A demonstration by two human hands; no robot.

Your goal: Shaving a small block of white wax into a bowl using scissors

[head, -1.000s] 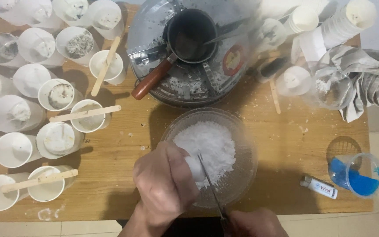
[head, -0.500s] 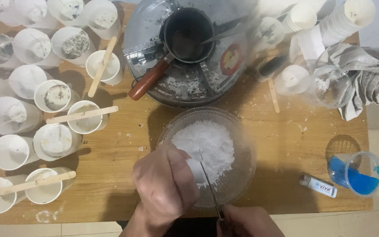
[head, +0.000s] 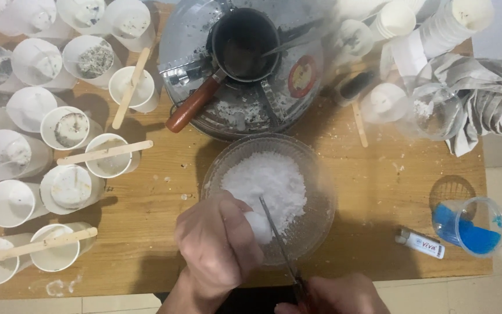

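Left hand (head: 219, 247) pinched a white lump (head: 258, 224) over the clear glass bowl (head: 321, 197) of white powder | right hand (head: 335, 295) gripped thin metal blade (head: 277, 238) beside it

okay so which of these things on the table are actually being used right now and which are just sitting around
In use:
- left hand, holding a white lump over the clear glass bowl of white flakes
- right hand, holding a thin metal blade against the lump

Lying about:
- dark metal pot with a wooden handle
- white cups with wooden sticks
- clear cup of blue stuff
- white lighter
- crumpled grey cloth
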